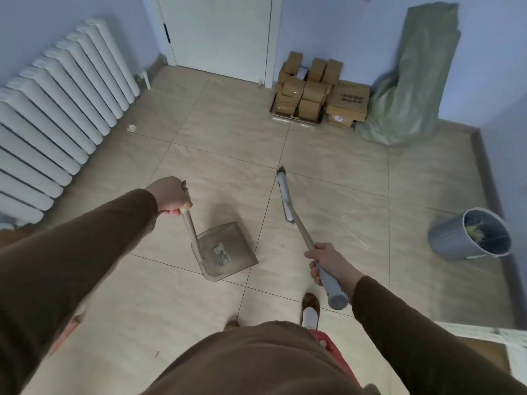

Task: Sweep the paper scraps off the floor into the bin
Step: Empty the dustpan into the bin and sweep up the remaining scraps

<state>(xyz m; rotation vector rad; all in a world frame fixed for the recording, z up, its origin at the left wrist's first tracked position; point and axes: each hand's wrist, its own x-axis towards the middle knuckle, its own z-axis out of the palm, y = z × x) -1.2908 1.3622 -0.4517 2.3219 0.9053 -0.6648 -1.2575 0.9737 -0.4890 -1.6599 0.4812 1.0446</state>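
My left hand (pixel 172 195) grips the top of a long-handled dustpan (pixel 225 252) whose tan pan sits low over the floor in front of me, with pale paper bits in it. My right hand (pixel 328 260) grips the grey handle of a broom (pixel 285 195); its narrow brush head points away from me, above the tiles. Thin white paper strips (pixel 355 235) lie on the floor right of the broom. One crumpled scrap (pixel 131 128) lies by the radiator. The grey bin (pixel 470 233) stands at the right, tilted in view, with rubbish inside.
A white radiator (pixel 57 109) lines the left wall. A closed white door (pixel 219 35) is straight ahead. Stacked cardboard boxes (pixel 319 92) and a green sack (pixel 410 89) stand against the far wall. My feet (pixel 310 309) are below the broom.
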